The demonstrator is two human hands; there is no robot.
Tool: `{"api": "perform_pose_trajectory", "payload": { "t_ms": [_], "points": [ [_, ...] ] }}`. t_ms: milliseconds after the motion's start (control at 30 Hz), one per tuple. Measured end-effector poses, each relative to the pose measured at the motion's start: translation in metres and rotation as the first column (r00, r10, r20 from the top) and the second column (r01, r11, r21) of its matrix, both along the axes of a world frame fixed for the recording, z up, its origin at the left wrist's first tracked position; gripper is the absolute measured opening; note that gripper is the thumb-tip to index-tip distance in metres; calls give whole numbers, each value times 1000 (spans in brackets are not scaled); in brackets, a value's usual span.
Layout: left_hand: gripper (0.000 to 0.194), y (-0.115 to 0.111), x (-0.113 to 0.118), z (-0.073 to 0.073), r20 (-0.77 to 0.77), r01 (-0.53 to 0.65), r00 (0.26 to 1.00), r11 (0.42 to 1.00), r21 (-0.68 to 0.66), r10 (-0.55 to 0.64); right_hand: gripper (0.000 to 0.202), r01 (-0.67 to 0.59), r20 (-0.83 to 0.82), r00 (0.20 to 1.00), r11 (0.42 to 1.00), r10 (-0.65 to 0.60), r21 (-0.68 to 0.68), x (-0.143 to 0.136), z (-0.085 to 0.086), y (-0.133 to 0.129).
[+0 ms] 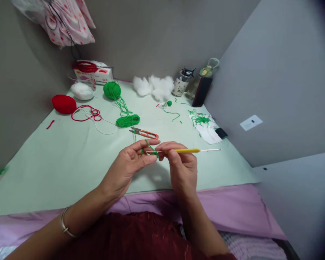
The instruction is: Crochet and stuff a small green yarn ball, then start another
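Observation:
My right hand (pixel 182 166) grips a crochet hook (pixel 188 150) by its yellow handle, its metal tip pointing left. Between the thumb and fingers of my left hand (pixel 130 160) is a small piece of green crochet work (pixel 155 154), and a green strand runs up over the raised index finger. The hook's tip lies at this piece; whether it passes through a loop is too small to tell. From the left hand the yarn leads back to a green yarn bundle (pixel 128 121) on the table. Orange thread snips (pixel 144 133) lie just beyond my fingers.
Behind stand a green yarn ball (pixel 112 90), white stuffing (pixel 154 87), a pen cup (pixel 181 85), a bottle (pixel 206 72) and a dark phone (pixel 202 92). Red yarn (pixel 64 104) and white yarn (pixel 82 91) lie left. Green scraps cover a white tissue (pixel 209 131) at right. Grey walls enclose the table.

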State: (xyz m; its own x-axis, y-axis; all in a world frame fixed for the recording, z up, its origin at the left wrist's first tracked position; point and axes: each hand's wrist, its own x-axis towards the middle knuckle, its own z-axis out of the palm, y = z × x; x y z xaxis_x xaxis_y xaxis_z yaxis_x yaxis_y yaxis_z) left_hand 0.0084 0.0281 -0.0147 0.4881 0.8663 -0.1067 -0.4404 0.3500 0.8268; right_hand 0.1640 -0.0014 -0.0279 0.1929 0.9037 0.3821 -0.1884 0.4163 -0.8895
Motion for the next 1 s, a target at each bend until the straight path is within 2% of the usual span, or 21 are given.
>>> {"api": "perform_pose_trajectory", "payload": {
  "t_ms": [167, 267, 367, 467, 600, 700, 833, 900, 1000],
  "points": [
    [25, -1, -1, -3, -92, -45, 994, 996, 82, 53, 15, -3, 13, 1000, 1000, 3, 2, 1, -3, -1],
    [30, 0, -1, -4, -108, -49, 992, 994, 99, 59, 14, -6, 54, 999, 1000, 6, 5, 1, -1, -2],
    [32, 1, 0, -4, -109, -70, 991, 991, 116, 82, 13, 50, 113, 992, 998, -54, 34, -1, 1, -3],
    [29, 0, -1, -3, -151, -120, 978, 983, 140, 141, 12, 96, 70, 993, 995, -99, 35, -2, 0, -3],
    [29, 0, -4, -2, -161, -138, 974, 980, 141, 160, 12, 42, -20, 999, 999, -42, -10, 1, -2, -1],
    [30, 1, -5, -2, -172, -132, 972, 978, 163, 160, 14, 36, 2, 999, 999, -36, 5, 1, -1, -2],
    [30, 2, -7, 1, -258, -136, 946, 962, 236, 197, 15, 149, 185, 968, 982, -169, 120, -2, 4, -7],
    [30, 1, -7, 3, -313, -151, 918, 944, 294, 244, 18, 179, 327, 910, 952, -256, 247, -4, 5, -10],
    [27, -2, -6, 7, -337, -196, 878, 898, 394, 339, 24, 140, 513, 776, 893, -367, 427, -4, 2, -12]
  ]
}}
